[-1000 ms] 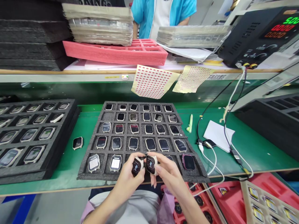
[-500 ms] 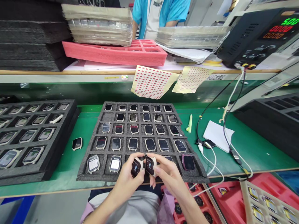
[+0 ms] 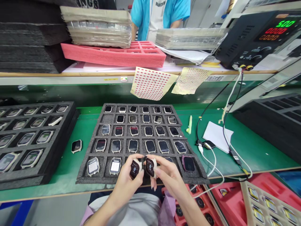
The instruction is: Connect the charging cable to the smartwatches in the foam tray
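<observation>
My left hand (image 3: 128, 182) grips a small watch body (image 3: 134, 167) with a lit screen and pale case. My right hand (image 3: 168, 177) grips a second watch body (image 3: 150, 166) of the same kind. The two are held side by side, almost touching, just above the near edge of a black foam tray (image 3: 103, 116). That tray's pockets hold several watch bodies; two at the front left (image 3: 115, 165) show lit screens.
Another black foam tray (image 3: 58, 131) with watch bodies lies at the left, a loose watch body (image 3: 76, 146) between the trays. Cables (image 3: 213, 157), a white card (image 3: 217, 136) and a power supply (image 3: 256, 37) are at the right. Red trays (image 3: 225, 194) sit below the bench edge. A person in blue (image 3: 160, 15) stands behind the shelf.
Both hands and their watch bodies stay nearly still; the view has drifted slightly, shifting everything a little left and up.
</observation>
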A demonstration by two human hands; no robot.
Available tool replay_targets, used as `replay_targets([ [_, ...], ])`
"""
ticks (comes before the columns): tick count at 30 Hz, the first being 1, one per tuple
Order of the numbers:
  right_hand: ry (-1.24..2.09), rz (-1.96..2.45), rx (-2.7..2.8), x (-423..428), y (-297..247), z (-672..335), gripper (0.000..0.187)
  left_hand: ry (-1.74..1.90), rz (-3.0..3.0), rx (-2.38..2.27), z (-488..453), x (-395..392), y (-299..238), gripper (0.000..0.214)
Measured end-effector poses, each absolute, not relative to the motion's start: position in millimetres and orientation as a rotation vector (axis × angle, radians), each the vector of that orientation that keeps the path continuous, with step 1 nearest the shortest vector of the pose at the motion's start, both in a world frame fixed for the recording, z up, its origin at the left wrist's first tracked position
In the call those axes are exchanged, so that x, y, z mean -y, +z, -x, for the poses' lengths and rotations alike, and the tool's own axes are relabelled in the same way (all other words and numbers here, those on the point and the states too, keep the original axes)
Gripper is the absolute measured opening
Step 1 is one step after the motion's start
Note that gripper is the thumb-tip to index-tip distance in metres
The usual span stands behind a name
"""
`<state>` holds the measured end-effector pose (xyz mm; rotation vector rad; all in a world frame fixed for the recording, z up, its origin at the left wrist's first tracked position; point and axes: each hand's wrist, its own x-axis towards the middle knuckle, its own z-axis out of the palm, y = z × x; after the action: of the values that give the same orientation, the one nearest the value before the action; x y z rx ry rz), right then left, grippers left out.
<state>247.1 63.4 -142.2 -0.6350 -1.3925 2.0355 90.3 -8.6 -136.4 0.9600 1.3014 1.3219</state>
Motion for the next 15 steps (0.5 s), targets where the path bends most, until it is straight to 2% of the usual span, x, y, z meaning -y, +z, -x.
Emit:
replay_targets([
  [10, 2.038, 0.645, 1.373, -63.5, -143.1, -246.7, 0.038, 1.288, -1.014, -1.331, -88.4, 7.9, -128.2, 0.031],
  [15, 2.031, 0.621, 1.335, -64.2, -139.1, -244.2, 0.043, 1.271, -0.92, -1.265, -88.2, 7.1, -129.7, 0.043],
])
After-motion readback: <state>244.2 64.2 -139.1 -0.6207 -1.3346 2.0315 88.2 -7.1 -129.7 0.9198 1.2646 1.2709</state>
